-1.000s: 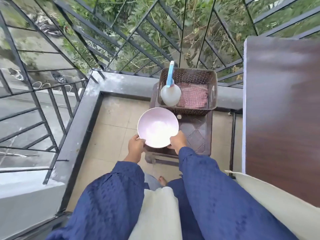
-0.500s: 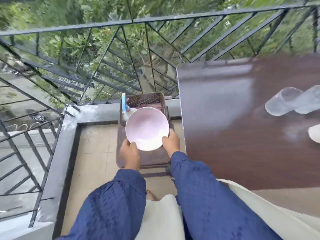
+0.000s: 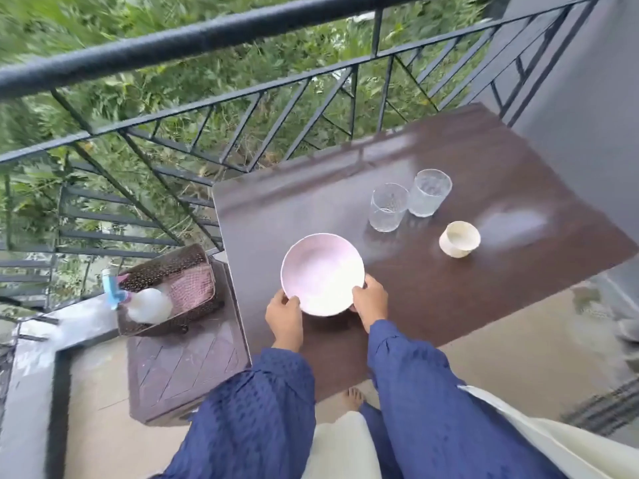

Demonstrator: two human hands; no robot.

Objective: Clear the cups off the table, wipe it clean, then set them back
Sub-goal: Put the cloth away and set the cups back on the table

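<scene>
Cups stand ahead of your hands on the dark brown table (image 3: 449, 305): two clear ribbed glasses (image 3: 386, 208) (image 3: 428, 192) touching side by side, and a small cream cup (image 3: 459, 238) just right of them, all beyond your right hand (image 3: 371, 300). You hold a pale pink bowl (image 3: 322, 274) over the table's near left part, your left hand (image 3: 284, 314) clasping its near-left rim and your right its near-right rim, fingers curled under, both blue-sleeved forearms reaching forward. Left of your left hand, a brown perforated basket (image 3: 166, 267) on a stool (image 3: 179, 368) holds a spray bottle (image 3: 145, 304) and a checked cloth (image 3: 192, 288). No writing is readable anywhere.
</scene>
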